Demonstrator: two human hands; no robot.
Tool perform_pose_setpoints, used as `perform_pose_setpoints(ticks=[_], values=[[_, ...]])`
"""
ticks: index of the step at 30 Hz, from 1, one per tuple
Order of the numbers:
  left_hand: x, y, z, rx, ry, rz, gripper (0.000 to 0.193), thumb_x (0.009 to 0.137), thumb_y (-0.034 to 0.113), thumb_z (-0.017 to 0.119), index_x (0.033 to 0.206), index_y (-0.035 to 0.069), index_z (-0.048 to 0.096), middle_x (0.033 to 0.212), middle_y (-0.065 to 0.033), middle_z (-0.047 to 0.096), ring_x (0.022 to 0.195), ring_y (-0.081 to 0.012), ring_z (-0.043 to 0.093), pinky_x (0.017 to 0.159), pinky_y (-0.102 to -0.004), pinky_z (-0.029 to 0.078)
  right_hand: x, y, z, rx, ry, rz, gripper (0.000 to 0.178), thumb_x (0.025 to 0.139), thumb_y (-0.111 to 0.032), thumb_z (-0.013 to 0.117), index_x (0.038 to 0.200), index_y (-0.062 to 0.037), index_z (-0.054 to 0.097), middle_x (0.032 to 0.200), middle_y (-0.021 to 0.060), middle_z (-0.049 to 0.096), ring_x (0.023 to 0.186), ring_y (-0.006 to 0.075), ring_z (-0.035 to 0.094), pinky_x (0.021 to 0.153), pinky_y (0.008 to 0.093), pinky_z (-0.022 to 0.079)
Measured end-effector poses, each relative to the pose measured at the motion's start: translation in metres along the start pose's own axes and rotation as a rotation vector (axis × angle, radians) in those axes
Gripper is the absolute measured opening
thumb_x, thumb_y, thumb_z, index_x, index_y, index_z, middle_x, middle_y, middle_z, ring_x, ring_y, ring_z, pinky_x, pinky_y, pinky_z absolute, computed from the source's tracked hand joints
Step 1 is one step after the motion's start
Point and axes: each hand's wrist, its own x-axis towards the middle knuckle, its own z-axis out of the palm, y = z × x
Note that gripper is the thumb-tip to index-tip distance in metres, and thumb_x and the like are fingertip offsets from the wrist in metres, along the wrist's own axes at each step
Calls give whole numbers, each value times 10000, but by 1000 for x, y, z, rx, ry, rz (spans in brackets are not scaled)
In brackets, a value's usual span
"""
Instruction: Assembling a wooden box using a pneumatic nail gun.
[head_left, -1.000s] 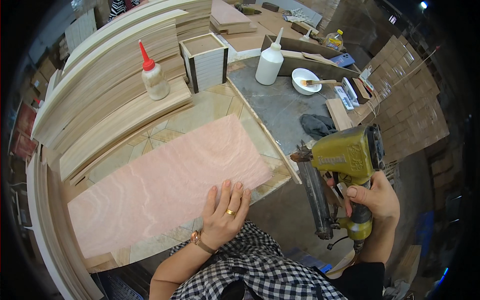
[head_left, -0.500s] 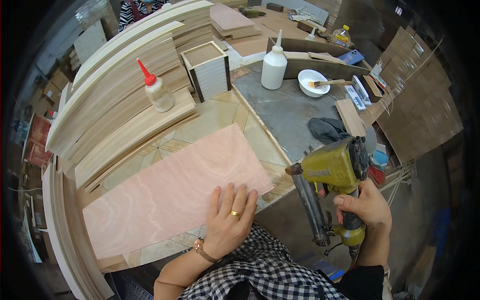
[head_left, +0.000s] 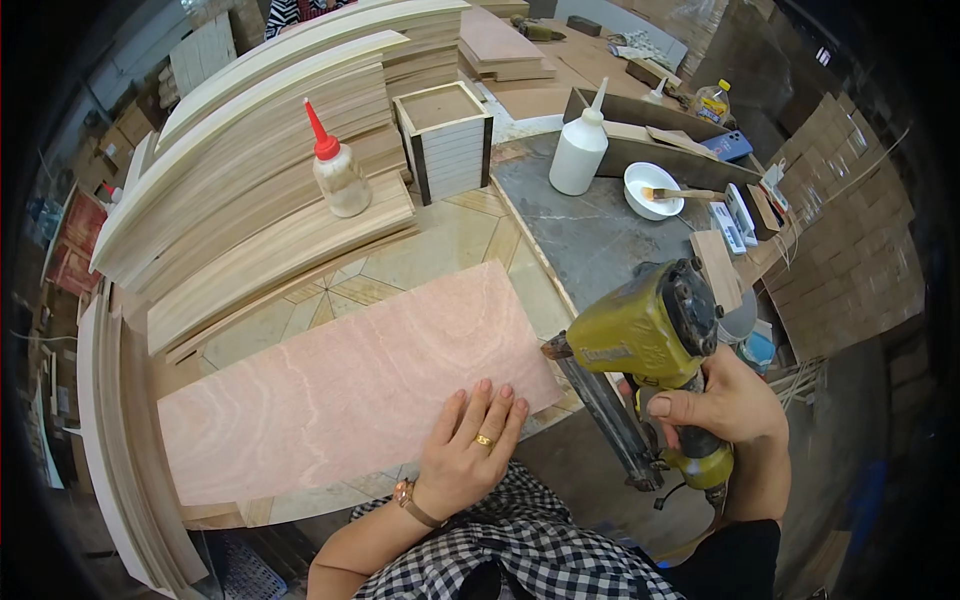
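A pinkish thin plywood panel (head_left: 330,390) lies on the patterned tabletop (head_left: 460,225). My left hand (head_left: 470,440) rests flat on the panel's near edge, fingers stretched out, a ring and a wristwatch showing. In my right hand (head_left: 735,400) is a yellow-green nail gun (head_left: 630,330) with a black magazine, its fingers wrapped round the handle. The gun's nose points left, and in this view it reaches the panel's right end. Whether it touches the panel I cannot tell. The trigger finger is partly hidden behind the tool.
Stacked wood strips (head_left: 270,160) stand at the far left, with a red-capped glue bottle (head_left: 342,180) on a lower stack. A slatted box (head_left: 445,140) is beside them. On the grey slab (head_left: 560,230) are a white bottle (head_left: 578,150) and a white bowl (head_left: 640,200) with a brush.
The nail gun in my right hand has moved left, nearer to the panel's right end. My left hand stays flat on the panel. The whole view has shifted slightly.
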Motion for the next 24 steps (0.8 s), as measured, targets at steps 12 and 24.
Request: perform_pose_setpoints(ticks=[12, 24], values=[[-1, -1, 1, 1, 25, 1, 291, 827, 74, 594, 1096, 62, 704, 1160, -126, 675, 1122, -305, 628, 952, -452, 474, 26, -14, 1, -46, -12, 52, 283, 870, -157, 725, 1038, 41, 611, 831, 53, 617, 571, 105, 569, 495, 245, 476], [-2, -2, 2, 13, 27, 6, 288, 848, 94, 569, 1099, 70, 708, 1149, -119, 685, 1122, -296, 636, 971, -450, 467, 31, -21, 1, -70, -7, 81, 280, 866, -142, 726, 1040, 46, 615, 851, 58, 627, 570, 111, 568, 503, 253, 476]])
